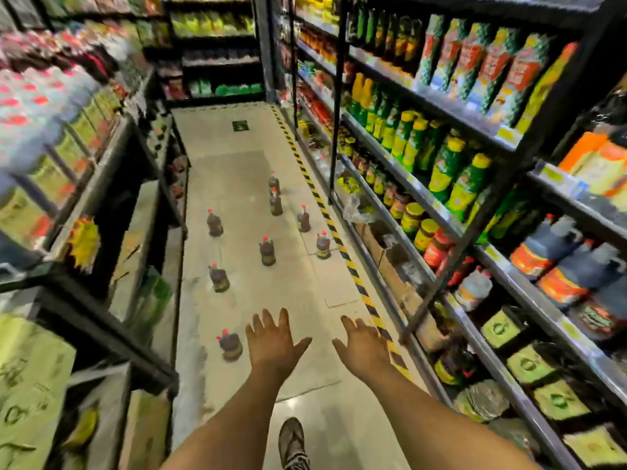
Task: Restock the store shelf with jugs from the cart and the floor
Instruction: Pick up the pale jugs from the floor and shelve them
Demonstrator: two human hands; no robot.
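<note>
- Down the middle of the aisle, on the pale floor (237, 164), eight jugs (267, 251) stand upright, scattered and well apart from one another.
- Each one is small and squat, filled with dark brown liquid and topped by a red cap, with a yellowish-green band low on the body. Blur hides any print.
- The nearest jug (230, 346) sits just left of the left hand (274, 340) and clear of it, untouched.
- Two more run up the left side of the floor, one stands in the centre, and the rest trail away towards the far end.
- One of them, the tape-side jug (323, 245), stands just beside the yellow-and-black striped tape (353, 269) along the right edge of the floor.
- The left hand reaches forward, palm down, fingers straight and spread. Its grip is apart and holds nothing.
- The right hand (364, 347) matches it, palm down, fingers fanned, thumb out. Its grip is apart and empty too, out over the floor by the striped tape.
- The two hands hang side by side with a clear gap between them.
- On the right-hand shelving (468, 232), a row of shelved jugs (549, 252) with dark liquid and orange labels sits at mid-height.
- Green bottles (451, 167) with yellow caps fill the shelf above.
- A sandalled foot (293, 442) shows between the forearms at the bottom.
</note>
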